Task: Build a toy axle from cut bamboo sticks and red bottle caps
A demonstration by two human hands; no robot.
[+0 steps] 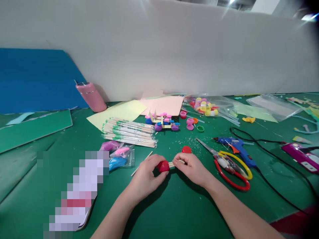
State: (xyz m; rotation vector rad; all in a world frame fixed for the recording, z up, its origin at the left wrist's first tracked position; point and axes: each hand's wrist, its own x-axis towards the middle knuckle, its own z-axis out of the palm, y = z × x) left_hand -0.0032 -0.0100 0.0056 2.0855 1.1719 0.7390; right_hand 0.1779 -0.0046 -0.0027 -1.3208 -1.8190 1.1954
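My left hand [147, 174] is closed round a red bottle cap [163, 166] just above the green table [174, 212]. Short wooden sticks [171, 164] run from that cap to my right hand [190, 167], which pinches their other end. A second red cap [186, 149] lies on the table just behind my right hand. One loose thin stick [142, 163] lies to the left of my left hand.
A bundle of wooden sticks [129, 132] and a small cap-and-stick model [163, 121] lie behind my hands. Red-and-yellow scissors [230, 166], a blue glue gun [236, 146] with black cord, a bag of coloured caps [205, 107], paper sheets and a pink bottle [91, 96] surround them.
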